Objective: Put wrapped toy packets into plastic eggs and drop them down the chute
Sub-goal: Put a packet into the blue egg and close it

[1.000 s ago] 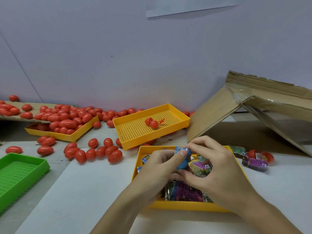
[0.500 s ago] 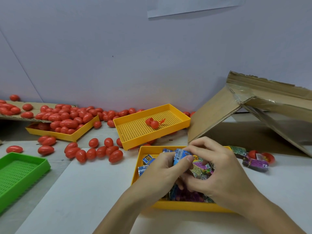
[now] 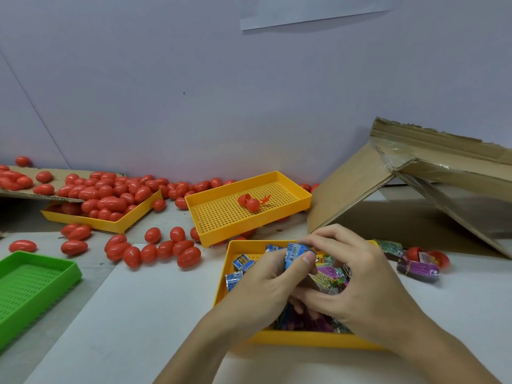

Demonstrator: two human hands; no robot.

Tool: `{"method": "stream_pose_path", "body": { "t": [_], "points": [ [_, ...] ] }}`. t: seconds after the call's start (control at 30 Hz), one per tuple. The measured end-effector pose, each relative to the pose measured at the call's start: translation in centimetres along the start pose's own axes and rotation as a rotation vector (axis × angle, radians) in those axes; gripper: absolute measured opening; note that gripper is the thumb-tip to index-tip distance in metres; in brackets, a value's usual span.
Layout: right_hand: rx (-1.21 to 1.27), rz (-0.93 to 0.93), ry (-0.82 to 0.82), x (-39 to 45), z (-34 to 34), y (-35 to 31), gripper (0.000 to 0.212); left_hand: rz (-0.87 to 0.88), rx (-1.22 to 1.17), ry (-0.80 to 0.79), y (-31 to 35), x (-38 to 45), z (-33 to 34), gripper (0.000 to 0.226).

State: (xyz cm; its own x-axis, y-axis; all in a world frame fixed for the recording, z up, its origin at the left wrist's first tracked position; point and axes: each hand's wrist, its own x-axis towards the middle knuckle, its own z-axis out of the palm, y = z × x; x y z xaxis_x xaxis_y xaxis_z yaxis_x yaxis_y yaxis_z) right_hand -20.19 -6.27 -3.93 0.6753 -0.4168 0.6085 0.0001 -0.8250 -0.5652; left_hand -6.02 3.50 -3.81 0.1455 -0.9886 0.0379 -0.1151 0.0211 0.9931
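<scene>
We held a blue toy packet [image 3: 296,254] over the yellow packet tray [image 3: 221,284] near the table's front edge, long axis tilted upward; left hand [image 3: 266,289] and right hand [image 3: 357,281] both pinched it.

We see an evenly lit, fairly bright scene under soft overhead light. The red eggs [image 3: 112,202] carry small glossy highlights, and the cardboard chute [image 3: 388,187] casts a dim shadow beneath it. Wide-angle distortion bends the edges. The picture looks slightly soft throughout, the forearms nearest us especially.
</scene>
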Motion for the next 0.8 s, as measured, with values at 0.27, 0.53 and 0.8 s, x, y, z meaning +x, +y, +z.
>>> {"method": "stream_pose_path", "body": {
  "t": [0.27, 0.53, 0.8],
  "points": [
    [-0.14, -0.04, 0.113, 0.0, 0.3, -0.3, 0.042, 0.03, -0.045, -0.024, 0.5, 0.0, 0.6, 0.034],
    [-0.062, 0.012, 0.096, 0.0, 0.0, 0.0, 0.036, 0.04, -0.083, -0.034, 0.2, 0.2, 0.5, 0.048],
    [0.004, 0.012, 0.067, 0.1, 0.0, -0.5, 0.049, 0.029, -0.203, 0.047, -0.4, 0.4, 0.2, 0.046]
  ]
}}
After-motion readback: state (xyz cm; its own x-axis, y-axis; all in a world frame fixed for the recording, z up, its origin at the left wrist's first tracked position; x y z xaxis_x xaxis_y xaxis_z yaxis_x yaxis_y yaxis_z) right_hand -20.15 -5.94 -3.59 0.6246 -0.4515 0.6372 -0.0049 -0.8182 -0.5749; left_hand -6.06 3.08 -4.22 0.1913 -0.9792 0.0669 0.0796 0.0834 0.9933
